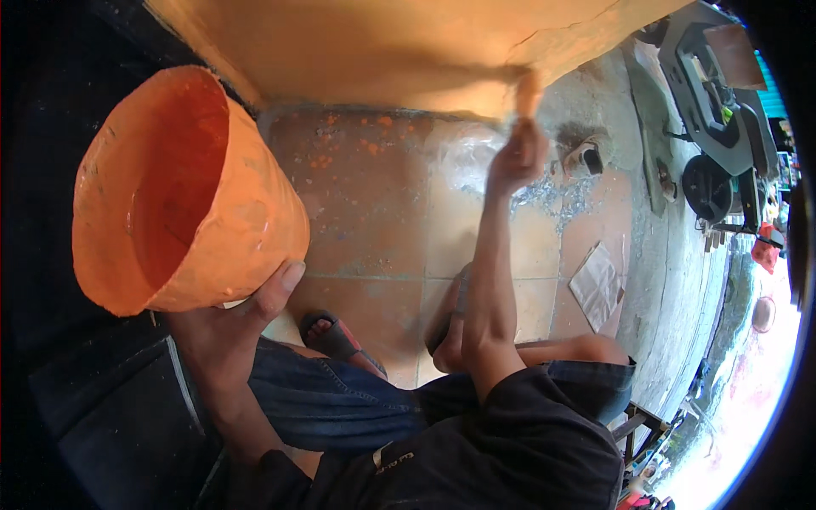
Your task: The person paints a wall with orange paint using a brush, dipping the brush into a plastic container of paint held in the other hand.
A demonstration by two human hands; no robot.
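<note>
Facing an orange-painted wall [382, 42] above a tiled floor [374, 195]. Gripping a paint-coated bucket [183, 200] left of the wall's lower edge, left hand [229, 331] fingers wrapped underneath. Brushing along that edge, right hand [517, 157] fingers clenched on a paintbrush [529, 92]; probably needing a reload soon.

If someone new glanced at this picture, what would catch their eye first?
The paint-coated orange bucket at upper left, tilted toward the camera and held from below by the left hand. Next, the right hand at upper centre, holding a blurred brush against the orange-painted wall, above paint-spattered floor tiles.
</note>
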